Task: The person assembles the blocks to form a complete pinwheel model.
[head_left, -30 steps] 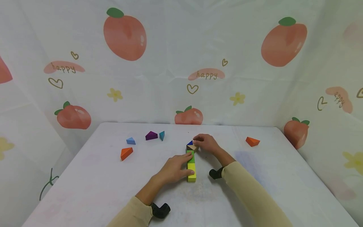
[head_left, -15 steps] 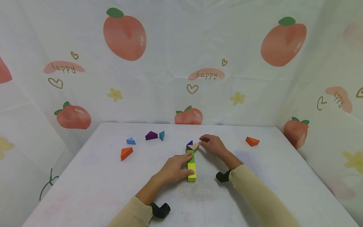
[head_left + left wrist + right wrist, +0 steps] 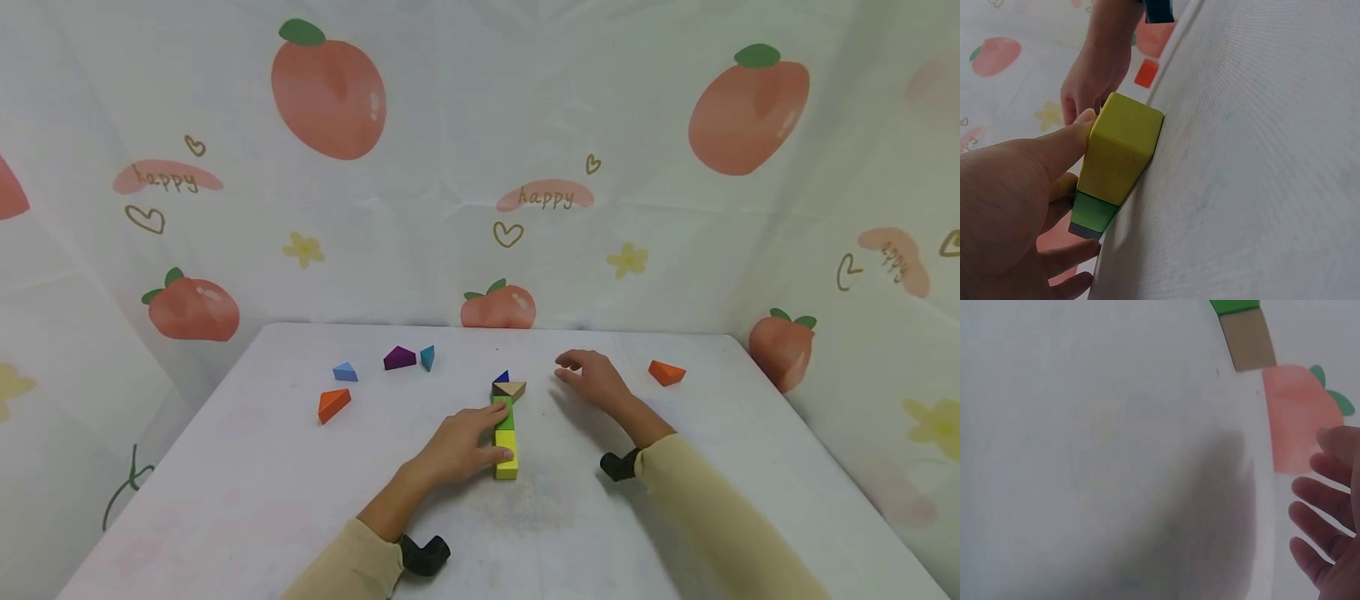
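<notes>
Tan wedge (image 3: 510, 389) and your right hand (image 3: 596, 382) have parted: a second ago your fingers were on it, and now they hang off to its right, loosely bent, apart and holding nothing. The tan piece has kept its place at the far end of the green block (image 3: 505, 423), with the blue wedge (image 3: 502, 377) just behind it; whether those two touch, you can't tell from here. For the row you're building, that likely means the tan piece is set and your right hand is free. Your left hand (image 3: 459, 450) hasn't shifted: its index rests on the green block and its thumb on the yellow block (image 3: 507, 440), its fingers spread along the row rather than clamped, which probably steadies it. The row sits mid-bench (image 3: 247, 500), pointing away from you. Loose pieces lie untouched: an orange wedge (image 3: 667, 373) well right, and to the left a purple block (image 3: 400, 358) beside a teal wedge (image 3: 427, 358).
</notes>
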Demonstrator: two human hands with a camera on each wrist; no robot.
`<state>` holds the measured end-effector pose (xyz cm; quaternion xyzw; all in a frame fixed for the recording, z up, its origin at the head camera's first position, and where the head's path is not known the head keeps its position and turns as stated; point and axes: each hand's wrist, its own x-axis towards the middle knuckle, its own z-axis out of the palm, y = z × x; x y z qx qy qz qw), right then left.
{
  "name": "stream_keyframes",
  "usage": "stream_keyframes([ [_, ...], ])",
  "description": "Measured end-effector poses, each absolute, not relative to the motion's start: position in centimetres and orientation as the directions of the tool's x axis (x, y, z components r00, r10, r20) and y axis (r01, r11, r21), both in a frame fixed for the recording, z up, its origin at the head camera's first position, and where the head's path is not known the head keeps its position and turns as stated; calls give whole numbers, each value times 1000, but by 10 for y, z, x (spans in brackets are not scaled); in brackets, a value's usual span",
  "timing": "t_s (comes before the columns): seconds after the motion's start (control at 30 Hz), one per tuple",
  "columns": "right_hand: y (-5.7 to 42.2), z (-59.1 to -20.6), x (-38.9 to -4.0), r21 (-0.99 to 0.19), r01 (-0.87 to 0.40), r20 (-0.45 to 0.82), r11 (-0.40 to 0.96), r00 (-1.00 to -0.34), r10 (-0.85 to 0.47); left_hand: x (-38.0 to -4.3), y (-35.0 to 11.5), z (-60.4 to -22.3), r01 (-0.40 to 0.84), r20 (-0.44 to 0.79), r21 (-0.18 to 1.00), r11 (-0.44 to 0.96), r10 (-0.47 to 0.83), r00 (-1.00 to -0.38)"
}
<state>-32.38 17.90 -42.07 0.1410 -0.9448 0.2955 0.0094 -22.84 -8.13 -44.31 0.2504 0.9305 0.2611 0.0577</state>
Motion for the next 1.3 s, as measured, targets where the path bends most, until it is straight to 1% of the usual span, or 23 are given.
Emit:
stream_keyframes([
  [0.2, 200, -419, -327, -499, -281, 114, 820, -959, -259, -228, -82, -443, 439, 26, 521, 732, 500, -866],
  [0.4, 222, -415, -328, -417, -331, 203, 847, -942, -269, -227, -82, -442, 435, 21, 522, 734, 499, -866],
  [0.7, 250, -412, -329, -289, -335, 299, 897, -922, -248, -227, -82, -441, 428, 15, 523, 737, 495, -869],
  [0.83, 261, -412, -328, -270, -299, 311, 916, -927, -211, -227, -81, -442, 429, 18, 524, 736, 494, -869],
  [1.07, 277, -413, -328, -247, -228, 287, 942, -945, -154, -227, -81, -443, 432, 24, 529, 731, 496, -868],
  [1.3, 290, -416, -325, -272, -169, 283, 947, -955, -89, -227, -82, -444, 427, 22, 532, 731, 493, -870],
])
